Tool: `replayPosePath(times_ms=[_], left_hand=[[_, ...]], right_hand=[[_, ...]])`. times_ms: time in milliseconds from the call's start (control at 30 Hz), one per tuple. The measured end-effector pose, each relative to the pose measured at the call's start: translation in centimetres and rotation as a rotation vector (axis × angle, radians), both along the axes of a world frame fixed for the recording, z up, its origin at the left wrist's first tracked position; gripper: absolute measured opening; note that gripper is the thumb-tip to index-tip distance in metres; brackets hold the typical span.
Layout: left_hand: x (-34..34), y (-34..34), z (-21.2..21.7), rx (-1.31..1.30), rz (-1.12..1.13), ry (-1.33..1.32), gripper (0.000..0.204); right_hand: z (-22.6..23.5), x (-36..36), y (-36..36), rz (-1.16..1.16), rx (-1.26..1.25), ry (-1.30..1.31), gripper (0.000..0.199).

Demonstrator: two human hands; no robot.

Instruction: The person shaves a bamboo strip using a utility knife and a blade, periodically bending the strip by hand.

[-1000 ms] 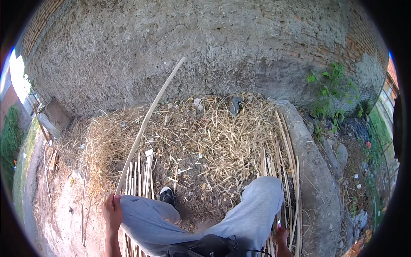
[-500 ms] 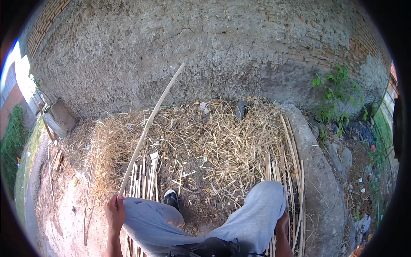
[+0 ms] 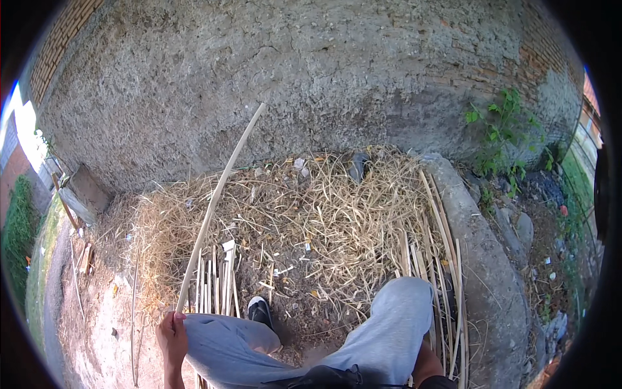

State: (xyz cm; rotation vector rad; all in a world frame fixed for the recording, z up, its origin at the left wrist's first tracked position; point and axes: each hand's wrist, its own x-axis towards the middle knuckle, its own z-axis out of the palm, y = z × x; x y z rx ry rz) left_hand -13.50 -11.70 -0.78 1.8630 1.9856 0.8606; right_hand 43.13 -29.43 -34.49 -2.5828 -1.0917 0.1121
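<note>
My left hand [image 3: 171, 337] is closed around the lower end of a long, pale, slightly bowed bamboo strip [image 3: 218, 188], just outside my left knee. The strip slants up and away from me, its far tip in front of the wall. My right arm [image 3: 425, 364] reaches down beside my right leg; the knee and trouser leg hide its fingers. Close to that arm lie long split bamboo strips [image 3: 461, 292] on the ground. Another bundle of cut strips [image 3: 214, 282] lies partly beneath my left leg.
A rough plastered wall [image 3: 311, 84] rises ahead, with a heap of dry shavings [image 3: 353, 227] along its foot. My dark shoe [image 3: 260, 311] stands on the dirt between my legs. To the right are a concrete edge [image 3: 492, 285] and a leafy plant [image 3: 508, 136].
The strip in my left hand has shifted slightly left, and its tip is a little lower. My right arm has moved lower and nearer, and a dark sleeve now shows.
</note>
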Motion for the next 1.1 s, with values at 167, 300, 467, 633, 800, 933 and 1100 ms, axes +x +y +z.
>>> replayPosePath(times_ms=[167, 300, 467, 633, 800, 933, 1100], left_hand=[[0.2, -0.4, 0.8, 0.019, -0.034, 0.011, 0.027], [0.3, 0.4, 0.5, 0.013, -0.054, 0.032, 0.026], [1.2, 0.2, 1.2, 0.002, -0.032, 0.024, 0.026], [1.2, -0.3, 1.7, -0.012, -0.017, 0.029, 0.028], [1.5, 0.9, 1.2, -0.013, -0.089, 0.021, 0.028], [1.2, 0.4, 2.0, -0.036, -0.083, 0.025, 0.025], [1.7, -0.3, 4.2, -0.094, -0.111, -0.027, 0.009]], right_hand=[[-4.4, 6.6, -8.1, -0.599, 0.059, -0.214, 0.045], [-5.1, 9.1, -17.9, -0.600, -0.265, 0.076, 0.054], [-4.0, 8.2, -18.0, -0.543, -0.389, 0.146, 0.068], [-3.9, 7.7, -18.8, -0.556, -0.356, 0.108, 0.069], [-11.1, 12.3, -26.2, -0.605, -0.108, 0.192, 0.062], [-12.1, 12.2, -25.0, -0.620, -0.414, 0.164, 0.054], [-8.5, 9.6, -25.0, -0.463, -0.525, 0.065, 0.044]])
